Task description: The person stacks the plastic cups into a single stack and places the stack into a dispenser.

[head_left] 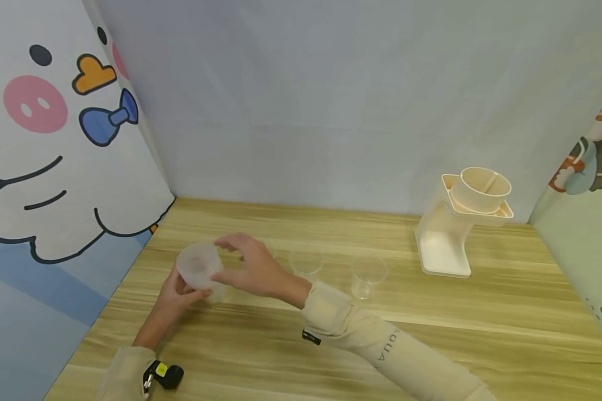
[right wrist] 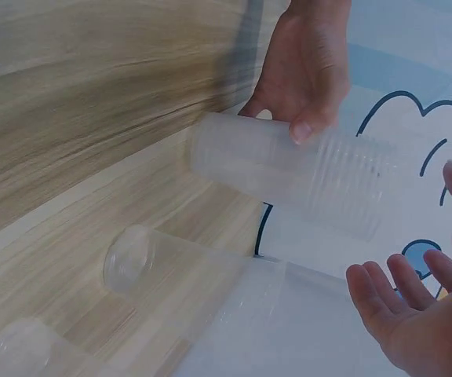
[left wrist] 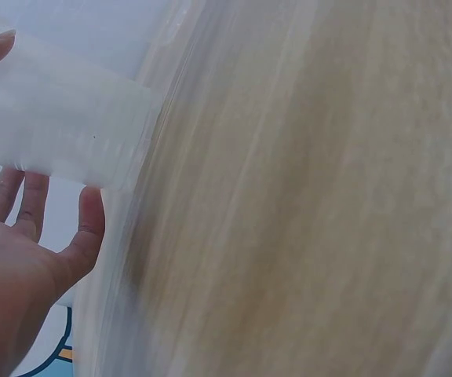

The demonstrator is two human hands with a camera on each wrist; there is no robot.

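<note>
Evidently the left hand [head_left: 174, 299] grips a translucent plastic cup stack [head_left: 200, 268], likely light, flexible, best pinched by its rim; the right hand [head_left: 257, 269] spreads empty.

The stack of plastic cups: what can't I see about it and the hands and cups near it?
- Stack of plastic cups: too blurry to count in the right wrist view; one end is cut off by the left wrist view's left edge.
- Left hand: some fingers hide behind the stack in the right wrist view.
- Clear plastic cup: mostly behind the right hand in the head view.
</note>
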